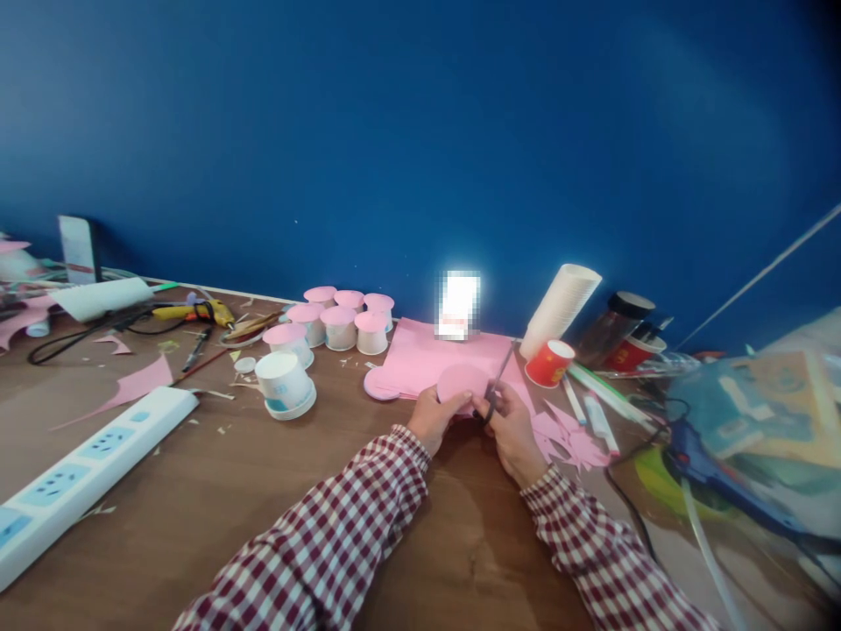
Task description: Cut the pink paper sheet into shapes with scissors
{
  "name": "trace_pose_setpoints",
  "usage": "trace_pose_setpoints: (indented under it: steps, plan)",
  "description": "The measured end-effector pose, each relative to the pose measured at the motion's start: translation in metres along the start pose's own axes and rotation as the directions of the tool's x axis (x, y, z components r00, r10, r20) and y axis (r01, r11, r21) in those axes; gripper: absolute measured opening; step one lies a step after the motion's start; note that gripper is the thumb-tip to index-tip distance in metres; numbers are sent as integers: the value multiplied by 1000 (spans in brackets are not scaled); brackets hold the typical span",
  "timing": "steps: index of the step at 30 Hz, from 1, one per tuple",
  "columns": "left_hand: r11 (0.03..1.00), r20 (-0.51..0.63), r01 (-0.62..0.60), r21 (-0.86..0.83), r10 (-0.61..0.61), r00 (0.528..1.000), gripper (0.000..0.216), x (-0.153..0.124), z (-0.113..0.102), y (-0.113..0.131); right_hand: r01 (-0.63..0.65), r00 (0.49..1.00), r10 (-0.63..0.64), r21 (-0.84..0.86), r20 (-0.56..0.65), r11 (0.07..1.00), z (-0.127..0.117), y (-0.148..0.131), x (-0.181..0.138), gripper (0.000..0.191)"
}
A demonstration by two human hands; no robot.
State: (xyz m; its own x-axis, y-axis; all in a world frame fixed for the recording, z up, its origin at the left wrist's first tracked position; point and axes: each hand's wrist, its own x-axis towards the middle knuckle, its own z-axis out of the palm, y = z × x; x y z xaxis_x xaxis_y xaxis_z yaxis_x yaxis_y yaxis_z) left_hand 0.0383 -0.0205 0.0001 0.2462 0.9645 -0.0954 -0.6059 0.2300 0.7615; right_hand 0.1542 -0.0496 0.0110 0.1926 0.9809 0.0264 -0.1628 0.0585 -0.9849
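Note:
My left hand (434, 415) is closed on a round pink paper disc (462, 380), thumb across its lower edge. My right hand (513, 431) grips a pair of scissors (502, 368) by the dark handles, with the blades pointing up and away beside the disc. Both hands meet at the disc's lower right edge. Behind them lies a stack of pink paper sheets (420, 350). Pink paper offcuts (570, 440) are scattered right of my right hand. Whether the blades touch the disc, I cannot tell.
Several paper cups with pink tops (339, 326) stand left of the sheets, near a white cup (285, 384). A white power strip (98, 478) lies at left. On the right are stacked cups (558, 308), a red cup (549, 363) and a blue glue gun (716, 478).

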Motion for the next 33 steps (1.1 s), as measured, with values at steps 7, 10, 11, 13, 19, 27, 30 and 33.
trace_pose_setpoints:
  steps: [7, 10, 11, 13, 19, 27, 30, 33]
  plan:
    - [1000, -8, 10, 2, -10, 1000, 37, 0, 1, 0, 1, 1000, -1, -37, 11, 999, -1, 2, -1, 47]
    - [999, -23, 6, -36, -7, 1000, 36, 0, 0, 1, 25, 999, -23, -68, 29, 997, -1, 2, -1, 46]
    - [998, -37, 9, -59, -11, 999, 35, 0, 1, 2, 40, 999, -37, -81, 32, 996, -1, 2, -1, 46]
    - [994, -70, 22, -108, -30, 997, 31, -1, 1, 5, 75, 997, -70, -114, 42, 991, -1, 2, -2, 44]
    - [975, -75, 88, -205, -105, 992, 24, -1, -2, 14, 240, 963, -193, -269, 190, 933, -5, 5, -3, 42]
    - [967, -17, 69, -246, -75, 997, 27, 0, -4, 10, 221, 962, -157, -307, 222, 926, -5, 8, -4, 47]
    - [963, -12, 79, -256, -85, 996, 27, 0, -3, 12, 209, 966, -144, -319, 215, 924, -4, 8, -5, 48]
    - [961, -25, 93, -259, -102, 994, 25, 0, -3, 15, 203, 963, -128, -328, 237, 923, -4, 9, -5, 51]
